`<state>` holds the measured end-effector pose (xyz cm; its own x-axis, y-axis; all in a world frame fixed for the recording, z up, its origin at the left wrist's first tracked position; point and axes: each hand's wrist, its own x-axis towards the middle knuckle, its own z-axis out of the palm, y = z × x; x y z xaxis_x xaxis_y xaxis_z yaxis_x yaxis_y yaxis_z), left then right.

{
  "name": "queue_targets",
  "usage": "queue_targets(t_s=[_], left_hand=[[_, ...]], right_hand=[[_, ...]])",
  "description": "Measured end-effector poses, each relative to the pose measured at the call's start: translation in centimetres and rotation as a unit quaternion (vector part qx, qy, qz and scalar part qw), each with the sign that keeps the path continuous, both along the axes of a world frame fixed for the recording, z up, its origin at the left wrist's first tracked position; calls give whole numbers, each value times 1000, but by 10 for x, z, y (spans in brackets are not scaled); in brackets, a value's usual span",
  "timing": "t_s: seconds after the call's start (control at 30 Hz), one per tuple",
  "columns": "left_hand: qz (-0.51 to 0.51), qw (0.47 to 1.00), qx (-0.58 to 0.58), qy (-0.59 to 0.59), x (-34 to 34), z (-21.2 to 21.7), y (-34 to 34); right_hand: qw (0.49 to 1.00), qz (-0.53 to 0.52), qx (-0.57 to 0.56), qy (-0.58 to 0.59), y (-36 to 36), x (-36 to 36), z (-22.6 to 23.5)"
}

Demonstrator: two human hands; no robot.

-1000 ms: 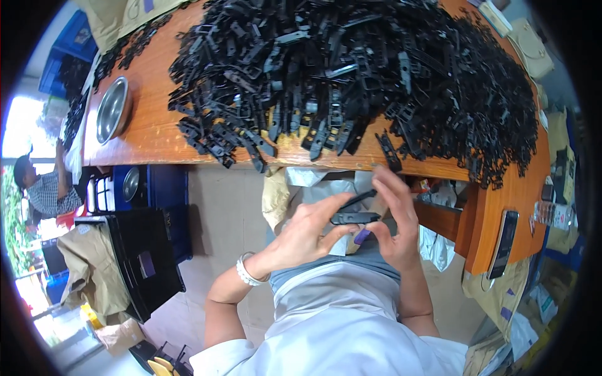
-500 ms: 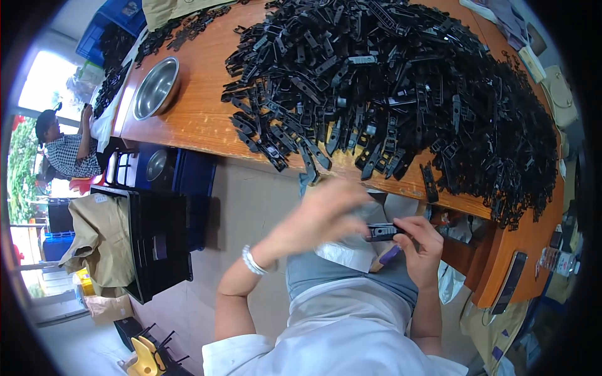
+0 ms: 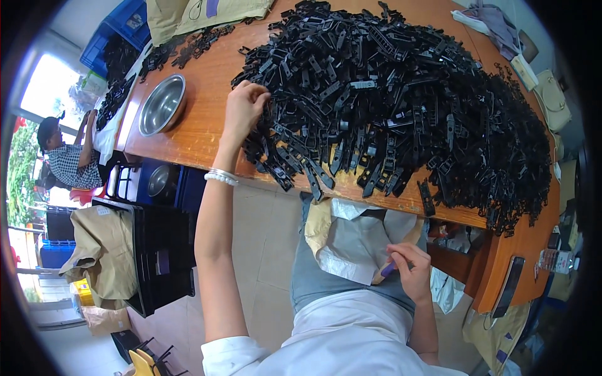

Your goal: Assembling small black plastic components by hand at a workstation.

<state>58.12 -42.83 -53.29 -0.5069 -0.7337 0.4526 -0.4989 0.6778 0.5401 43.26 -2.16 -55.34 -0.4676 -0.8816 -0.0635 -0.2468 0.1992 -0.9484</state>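
Note:
At the left edge of a large heap of black plastic clip-like parts (image 3: pixel 376 81), my left hand (image 3: pixel 243 109) has its fingers bent and drawn together by the parts. What its fingertips hold, if anything, cannot be made out. My right hand (image 3: pixel 411 266) is over my lap, fingers loosely curled and thumb a little apart, with nothing visible between them. Beneath and beside it, an opened brown paper bag (image 3: pixel 318 225) with a silvery lining sits on my lap, below the table edge. A purple strip on the bag shows beside the right fingers.
A steel bowl (image 3: pixel 162 105) stands on the wooden table (image 3: pixel 204 135) left of the heap. Below left is a black crate (image 3: pixel 164 250) with brown paper over it. A phone (image 3: pixel 509 285) lies on the right. Another person (image 3: pixel 72 156) sits at far left.
My left hand has gone from over my lap to the heap's left edge. The black part that my right hand held over the bag is no longer visible in it.

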Motion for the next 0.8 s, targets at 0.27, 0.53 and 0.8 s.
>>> queue_targets(t_s=[0.27, 0.53, 0.8], left_hand=[[105, 991, 76, -33, -52, 15, -9], [127, 964, 169, 161, -22, 6, -22], [-83, 906, 336, 243, -61, 37, 134]], right_hand=[[998, 24, 22, 53, 8, 2, -1], [984, -173, -23, 41, 9, -25, -3], [883, -337, -52, 323, -1, -80, -3]])
